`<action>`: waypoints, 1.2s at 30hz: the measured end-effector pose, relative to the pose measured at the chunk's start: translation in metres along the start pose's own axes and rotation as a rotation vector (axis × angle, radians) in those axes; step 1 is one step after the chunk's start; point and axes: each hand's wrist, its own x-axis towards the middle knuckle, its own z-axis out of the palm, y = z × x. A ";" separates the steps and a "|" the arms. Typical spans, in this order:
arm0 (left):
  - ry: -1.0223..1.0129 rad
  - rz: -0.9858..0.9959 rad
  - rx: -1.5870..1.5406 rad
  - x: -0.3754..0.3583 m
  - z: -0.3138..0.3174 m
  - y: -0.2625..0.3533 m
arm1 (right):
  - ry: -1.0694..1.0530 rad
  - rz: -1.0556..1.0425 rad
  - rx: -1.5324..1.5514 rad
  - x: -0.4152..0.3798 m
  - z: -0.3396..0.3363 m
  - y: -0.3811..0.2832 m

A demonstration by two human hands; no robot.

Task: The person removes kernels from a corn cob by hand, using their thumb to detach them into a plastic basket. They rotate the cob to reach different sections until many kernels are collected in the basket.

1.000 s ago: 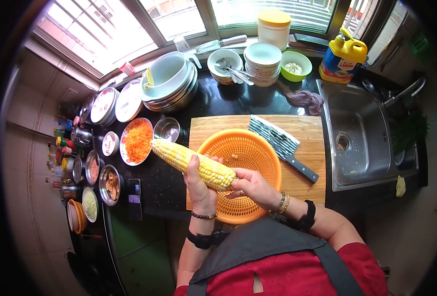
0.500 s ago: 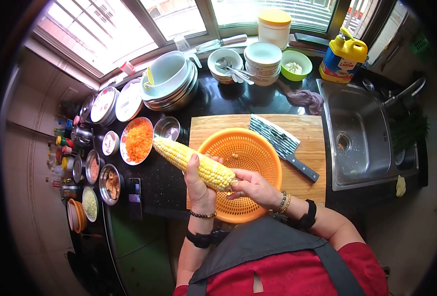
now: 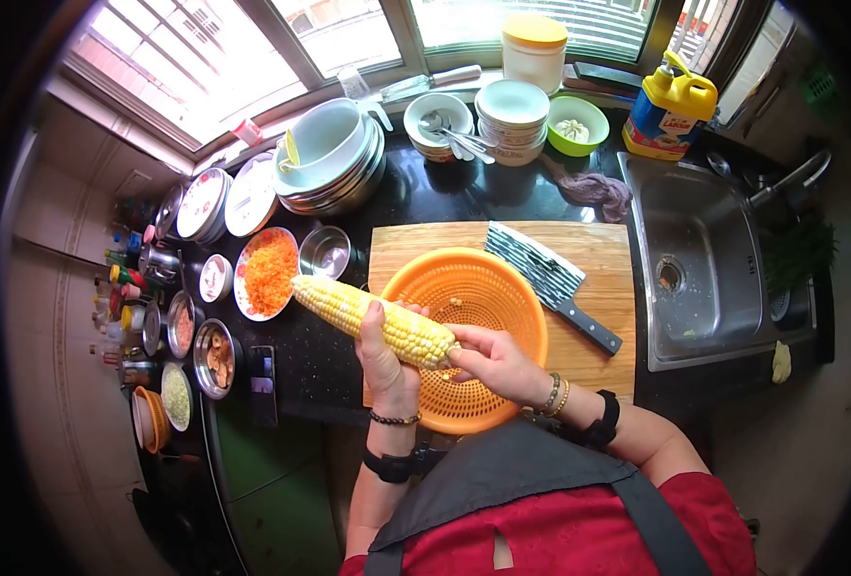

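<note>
My left hand [image 3: 387, 372] is wrapped round a yellow corn cob [image 3: 344, 305], thumb on top, holding it aslant over an orange plastic colander [image 3: 533, 302]. At the cob's near end, the fingers of my right hand [image 3: 498, 367] are closed in a pinch against the kernels; exactly what lies between the fingertips is hidden. A few loose kernels lie in the colander. Beneath it is a wooden cutting board [image 3: 593, 254]. To the colander's right, a cleaver [image 3: 536, 269] with a black handle rests on the board.
A metal sink [image 3: 699, 331] with a faucet is on the right. Left of the board stand a plate of shredded carrot [image 3: 270, 274], a small metal bowl [image 3: 325, 252], a bowl of brown pieces [image 3: 218, 360] and a phone [image 3: 263, 387]. Stacked bowls [image 3: 513, 110] line the back.
The cob and both hands have shifted very slightly, the cob's far tip a little to the left and down. The colander has moved a touch to the left. Both hands keep their hold.
</note>
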 end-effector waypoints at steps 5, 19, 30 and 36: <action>0.007 0.139 0.076 -0.006 0.006 0.002 | 0.192 -0.140 -0.275 0.002 -0.001 0.007; 0.006 0.344 0.264 -0.013 0.011 -0.002 | 0.303 -0.383 -0.680 0.002 0.004 -0.001; 0.038 0.162 0.123 -0.013 -0.005 0.005 | 0.141 -0.426 -0.679 -0.003 0.003 -0.004; 0.080 0.116 0.072 -0.019 -0.010 0.004 | 0.096 -0.448 -0.640 -0.007 0.002 -0.001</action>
